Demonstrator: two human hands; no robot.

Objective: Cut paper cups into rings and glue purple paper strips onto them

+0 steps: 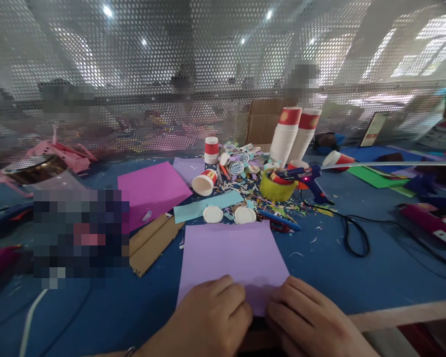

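A sheet of light purple paper point(230, 253) lies in front of me, its near edge at the table's front. My left hand point(211, 312) has its fingers curled at that edge, left of the middle. Closed on the near right corner is my right hand point(305, 312). The fingertips and the paper's lower edge are partly hidden under the hands. Just beyond the sheet lie two white paper discs point(213, 214), point(245, 215) and a teal paper strip point(200, 207).
Magenta paper point(152, 193) and corrugated cardboard point(154, 243) lie left. Behind are paper scraps point(230, 186), a tipped cup point(204, 182) and tall cup stacks point(284, 136). A glue gun point(308, 178) rests on a yellow tape roll point(277, 191); its black cord point(347, 233) trails right.
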